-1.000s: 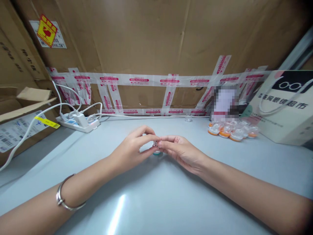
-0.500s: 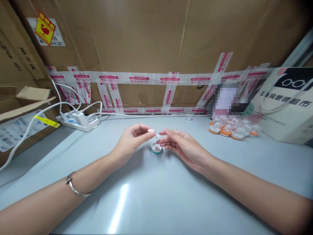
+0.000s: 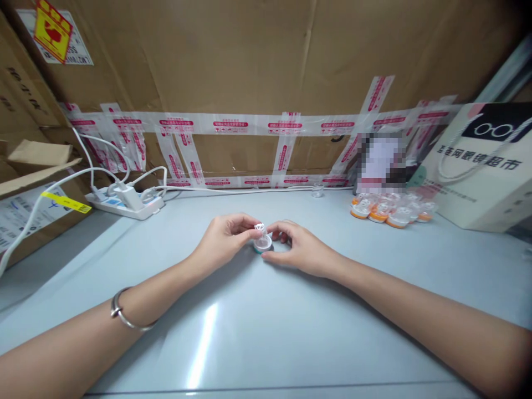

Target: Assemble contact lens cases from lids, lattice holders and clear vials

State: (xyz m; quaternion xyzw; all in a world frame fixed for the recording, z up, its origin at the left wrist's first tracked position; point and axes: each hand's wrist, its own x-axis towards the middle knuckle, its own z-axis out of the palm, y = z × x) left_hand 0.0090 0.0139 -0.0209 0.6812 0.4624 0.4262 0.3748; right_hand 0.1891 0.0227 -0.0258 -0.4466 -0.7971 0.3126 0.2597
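Note:
My left hand pinches a small white slotted plastic piece between thumb and fingers, upright over a round cup-like base. This base is white with a teal bottom rim and stands on the table. Whether the slotted piece's lower end touches the base, I cannot tell. My right hand curves round the base from the right, thumb at its front edge and fingertips behind it. Its grip looks closed on the base, though the far fingertips are partly hidden.
Several clear plastic cases with orange or white bottoms stand at the right, beside a paper bag. A small clear cup sits at the back. On the left are a power strip with white cables and an open cardboard box.
My left hand has lowered the slotted piece over the base. My right hand has moved from open fingers beside the base to a grip round it. The view has shifted slightly.

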